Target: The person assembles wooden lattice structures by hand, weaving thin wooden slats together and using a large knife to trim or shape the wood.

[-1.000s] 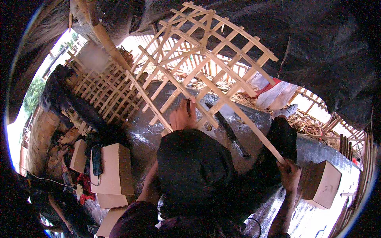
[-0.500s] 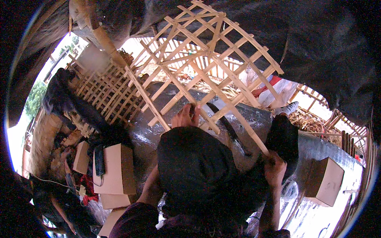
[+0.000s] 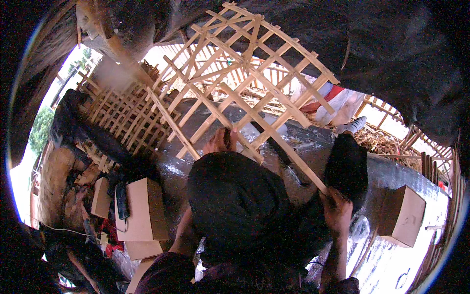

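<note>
A lattice panel of crossed bamboo strips (image 3: 245, 63) is held up slanting in front of me. My left hand (image 3: 219, 141) pinches a strip at its lower edge; dark cloth partly covers this hand. Lower right, my right hand (image 3: 338, 209) is closed round the end of a long strip (image 3: 293, 156) running up into the panel. Behind that strip lies a long, dark, curved object (image 3: 283, 159) whose kind I cannot make out. A rounded mass of black cloth (image 3: 237, 201) sits between my forearms.
Another bamboo lattice (image 3: 129, 110) stands at left beside a person in black (image 3: 73, 125). Cardboard boxes (image 3: 141, 210) are stacked lower left; another box (image 3: 411, 215) lies right on shiny sheeting. A red and white sack (image 3: 338, 105) lies beyond a striped shoe (image 3: 353, 125). Dark sheeting (image 3: 391, 59) hangs overhead.
The panel has shifted a little left and its upper part has dropped slightly. My left hand has moved slightly left with it; my right hand keeps its grip on the strip end.
</note>
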Demonstrator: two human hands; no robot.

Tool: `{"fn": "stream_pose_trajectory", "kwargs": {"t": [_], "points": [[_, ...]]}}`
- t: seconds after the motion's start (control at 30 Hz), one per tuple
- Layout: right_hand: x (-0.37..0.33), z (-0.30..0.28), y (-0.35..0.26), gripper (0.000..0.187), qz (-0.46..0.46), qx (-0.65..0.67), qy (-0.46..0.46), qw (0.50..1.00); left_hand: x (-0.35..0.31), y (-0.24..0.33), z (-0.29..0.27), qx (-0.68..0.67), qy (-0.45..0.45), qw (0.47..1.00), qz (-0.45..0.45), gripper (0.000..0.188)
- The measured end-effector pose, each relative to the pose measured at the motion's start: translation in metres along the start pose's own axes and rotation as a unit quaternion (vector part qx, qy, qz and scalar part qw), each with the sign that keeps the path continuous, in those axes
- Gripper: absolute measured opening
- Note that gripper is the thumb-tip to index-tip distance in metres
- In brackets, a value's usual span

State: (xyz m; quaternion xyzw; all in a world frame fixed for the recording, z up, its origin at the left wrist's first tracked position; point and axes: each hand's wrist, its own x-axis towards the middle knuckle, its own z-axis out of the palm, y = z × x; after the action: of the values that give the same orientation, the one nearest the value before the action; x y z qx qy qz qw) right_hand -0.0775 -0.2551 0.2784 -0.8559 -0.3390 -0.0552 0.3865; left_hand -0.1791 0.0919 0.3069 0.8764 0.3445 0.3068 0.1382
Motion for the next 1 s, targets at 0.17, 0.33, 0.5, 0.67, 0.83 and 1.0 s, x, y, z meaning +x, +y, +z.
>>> {"fn": "stream_pose_trajectory", "kwargs": {"t": [0.17,0.33,0.5,0.67,0.83,1.0], "points": [[-0.032,-0.004,0.044,0.017,0.047,0.111,-0.076,0.99,0.005,0.004,-0.029,0.019,0.01,1.0,0.006,0.025],[-0.026,-0.004,0.041,0.018,0.186,0.331,-0.031,0.925,-0.01,-0.005,0.02,-0.036,-0.011,0.999,-0.005,0.025],[-0.026,0.01,0.032,0.017,0.046,0.169,-0.083,0.981,-0.005,0.003,-0.016,-0.017,-0.009,1.0,0.006,0.025],[-0.022,0.01,0.002,0.017,0.13,0.169,-0.092,0.973,-0.007,-0.001,-0.006,-0.027,-0.015,1.0,0.004,0.025],[-0.017,0.01,-0.011,0.018,0.147,0.231,-0.091,0.957,-0.009,-0.004,-0.002,-0.033,-0.018,0.999,0.002,0.025],[-0.026,0.009,0.001,0.017,0.152,0.119,-0.086,0.977,-0.011,0.008,-0.005,-0.065,-0.017,0.998,-0.006,0.025]]}}
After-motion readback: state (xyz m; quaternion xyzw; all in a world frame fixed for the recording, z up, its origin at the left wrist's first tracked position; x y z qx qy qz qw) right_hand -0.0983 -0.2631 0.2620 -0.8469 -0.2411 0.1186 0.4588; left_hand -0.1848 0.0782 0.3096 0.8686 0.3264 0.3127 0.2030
